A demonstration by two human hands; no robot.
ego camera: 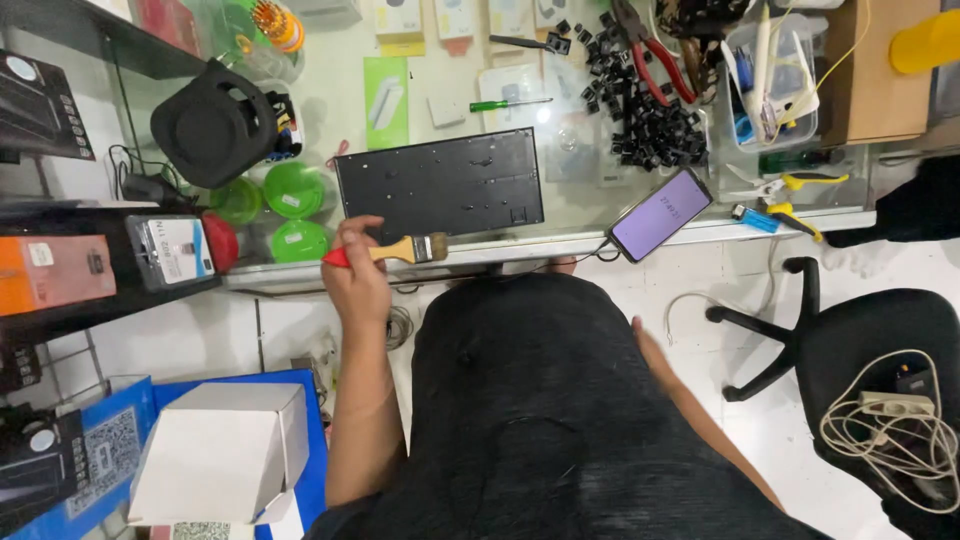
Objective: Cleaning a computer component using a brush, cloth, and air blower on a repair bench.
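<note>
Brush [400, 250]: small paintbrush, red handle end, wooden grip, pale bristles pointing right. Held level in the left hand [355, 275], fingers clenched round the handle, at the near edge of the glass counter [560, 240]. Bristles sit just at the front edge of the black panel [440, 185], which lies flat on the glass directly beyond the hand.

Right hand: only the forearm [680, 380] shows, down along the dark shirt; hand itself hidden under the counter edge, so cannot tell whether it is clenched or loose.

Near, left: white box [220, 465] on a blue surface. Near, right: black chair [860, 350] carrying a coil of white cable [890, 430].

On the counter, right of the panel: phone [660, 213], screen lit, tilted, a cable at its lower end. Left of the panel: green lids [292, 190] below the glass.

Farther: green screwdriver [510, 103], heap of small black parts [645, 110], red pliers [655, 60], clear tub [775, 90] of tools.
</note>
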